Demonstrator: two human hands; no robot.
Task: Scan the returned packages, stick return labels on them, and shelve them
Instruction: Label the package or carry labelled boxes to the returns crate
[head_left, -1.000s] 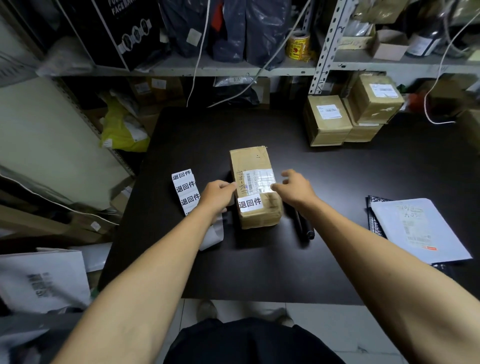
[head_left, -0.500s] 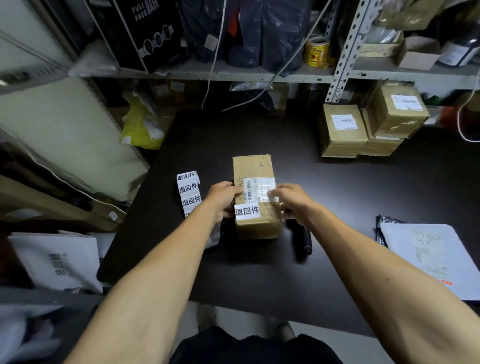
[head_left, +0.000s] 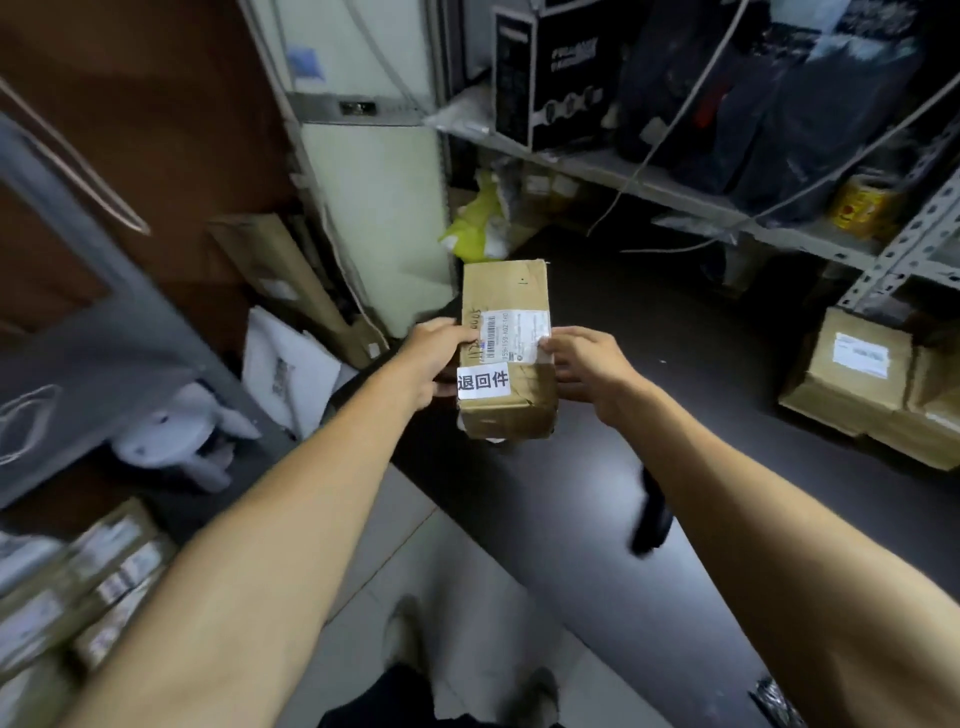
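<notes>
lifted off the counter (head_left: 727, 395) since a moment ago, the package (head_left: 506, 353) is hanging above its left edge. both arms are reaching forward, left hand (head_left: 431, 358) and right hand (head_left: 587, 369) gripping opposite sides, fingers curling around it, return label (head_left: 483, 382) facing up.

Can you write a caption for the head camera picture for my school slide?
Left hand and right hand grip a labelled cardboard package above the dark table.
</notes>
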